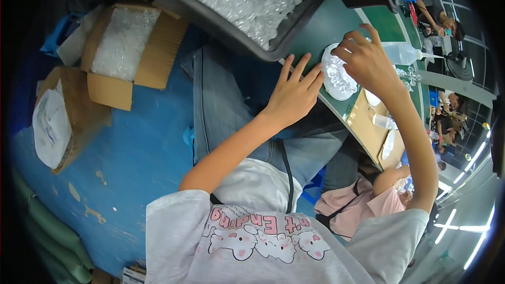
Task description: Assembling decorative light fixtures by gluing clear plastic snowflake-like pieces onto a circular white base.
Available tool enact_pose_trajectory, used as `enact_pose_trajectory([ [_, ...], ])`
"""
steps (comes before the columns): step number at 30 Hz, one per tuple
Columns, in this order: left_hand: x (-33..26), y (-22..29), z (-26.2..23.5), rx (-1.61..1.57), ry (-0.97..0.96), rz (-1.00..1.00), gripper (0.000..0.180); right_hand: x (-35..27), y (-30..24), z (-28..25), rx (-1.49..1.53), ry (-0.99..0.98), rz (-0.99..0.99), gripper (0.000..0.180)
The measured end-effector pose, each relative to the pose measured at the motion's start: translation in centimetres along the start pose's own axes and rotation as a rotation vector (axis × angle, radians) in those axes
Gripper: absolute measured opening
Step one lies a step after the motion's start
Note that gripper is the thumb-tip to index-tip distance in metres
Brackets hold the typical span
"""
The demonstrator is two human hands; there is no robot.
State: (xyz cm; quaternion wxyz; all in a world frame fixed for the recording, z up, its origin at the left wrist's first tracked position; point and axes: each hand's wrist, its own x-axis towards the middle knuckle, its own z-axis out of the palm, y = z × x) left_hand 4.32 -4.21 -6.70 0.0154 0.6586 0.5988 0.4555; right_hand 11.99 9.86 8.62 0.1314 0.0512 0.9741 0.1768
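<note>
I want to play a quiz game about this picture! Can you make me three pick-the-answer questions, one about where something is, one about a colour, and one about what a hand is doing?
1. Where is the white dish of clear shiny pieces?
A. On the blue floor
B. On the green table edge
C. Inside the cardboard box

2. What colour is the floor?
A. Blue
B. Red
C. Yellow

3. How is the left hand?
A. Closed in a fist
B. Open, fingers spread flat
C. Holding a bottle

Answers:
1. B: the white dish sits on the green table, under the right hand.
2. A: the floor is painted blue, with chipped spots.
3. B: the left hand lies open, its fingers stretched toward the dish rim.
</note>
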Motion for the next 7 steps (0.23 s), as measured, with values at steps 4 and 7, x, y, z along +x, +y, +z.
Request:
enact_pose_trajectory([
  [4,-0.3,0.0,-0.8,0.028,-0.023,-0.004,0.036,-1.7,0.2,-2.4,0.141,0.087,0.07,0.027],
  [7,-0.1,0.0,-1.5,0.06,-0.086,0.038,0.04,-2.9,0.4,-4.7,0.167,0.21,0.14,0.026],
])
